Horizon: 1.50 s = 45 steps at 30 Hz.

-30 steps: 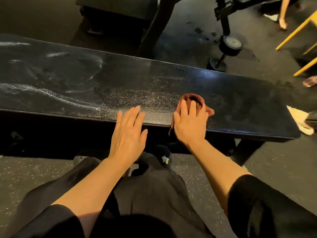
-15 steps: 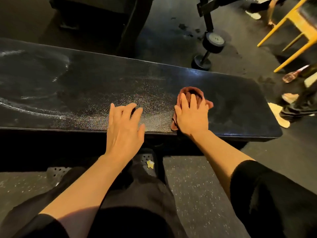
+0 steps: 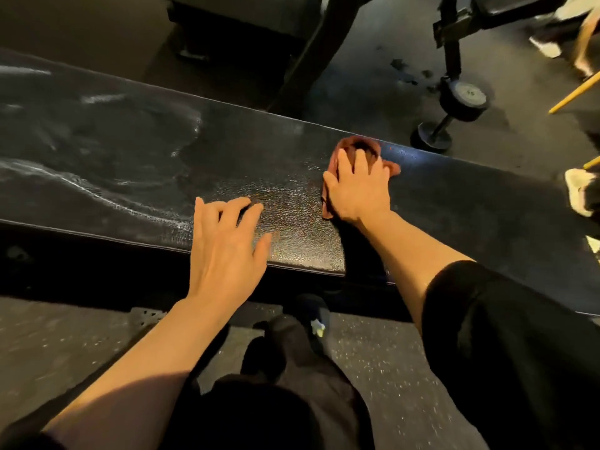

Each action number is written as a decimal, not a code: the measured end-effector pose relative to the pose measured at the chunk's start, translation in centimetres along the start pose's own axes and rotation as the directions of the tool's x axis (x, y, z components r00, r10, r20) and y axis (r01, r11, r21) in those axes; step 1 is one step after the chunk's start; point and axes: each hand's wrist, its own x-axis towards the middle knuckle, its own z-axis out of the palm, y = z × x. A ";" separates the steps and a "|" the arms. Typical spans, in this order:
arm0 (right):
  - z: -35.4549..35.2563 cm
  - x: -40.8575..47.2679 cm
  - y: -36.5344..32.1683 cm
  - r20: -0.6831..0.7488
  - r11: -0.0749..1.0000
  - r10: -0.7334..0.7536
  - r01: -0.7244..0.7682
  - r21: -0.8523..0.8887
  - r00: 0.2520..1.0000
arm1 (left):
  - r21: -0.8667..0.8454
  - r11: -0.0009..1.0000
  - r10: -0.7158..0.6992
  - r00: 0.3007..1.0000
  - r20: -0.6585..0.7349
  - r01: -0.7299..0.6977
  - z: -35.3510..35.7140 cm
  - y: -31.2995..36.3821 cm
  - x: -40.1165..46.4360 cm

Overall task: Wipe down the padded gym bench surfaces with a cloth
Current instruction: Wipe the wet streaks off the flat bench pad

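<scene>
Right grip (image 3: 355, 186): fingers spread flat, pressing down on the bunched reddish-brown cloth (image 3: 360, 147), holding it by pressure only.
Cloth: under the right grip, poking out past its fingertips and on its thumb side, near the far edge of the surface.
Left grip (image 3: 224, 241): open, fingers loosely bent with tips touching the black padded vinyl surface (image 3: 130, 177), beside the right grip, nearer the front edge.
Surface: wet streaks lie out beyond the left grip.
</scene>
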 end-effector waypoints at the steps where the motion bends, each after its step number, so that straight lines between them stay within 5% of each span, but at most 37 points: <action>1: -0.1 0.3 -2.0 -0.019 0.997 -0.073 0.073 -0.004 0.997 | -0.003 1.000 -0.008 1.000 -0.001 0.008 -0.2 -0.4 -0.1; 6: -0.8 -2.0 -11.8 -0.082 0.939 -0.343 0.344 -0.004 0.936 | -0.016 0.996 -0.089 0.996 0.017 0.089 -1.2 -1.8 -0.4; 10: -0.9 -4.0 -10.8 -0.083 0.737 -0.676 0.669 -0.095 0.732 | -0.027 0.990 -0.137 0.990 0.013 0.138 -2.1 -3.5 -1.5; 16: 0.9 -3.3 -6.4 0.011 0.892 -0.416 0.411 -0.186 0.909 | -0.015 0.974 -0.227 0.972 -0.056 0.226 -3.6 -7.2 -3.9; 24: -1.2 -8.1 -23.7 -0.152 0.838 -0.533 0.544 0.037 0.832 | -0.118 0.901 -0.434 0.879 -0.196 0.418 -4.5 -10.1 -3.6; 30: -1.0 -7.6 -23.2 -0.051 0.781 -0.624 0.622 -0.053 0.779 | -0.135 0.874 -0.484 0.863 -0.148 0.467 -5.3 -11.5 -4.6; 45: -2.1 -3.4 -27.2 -0.082 0.917 -0.394 0.398 0.031 0.915 | -0.147 0.885 -0.458 0.883 -0.105 0.441 -6.7 -13.9 -3.8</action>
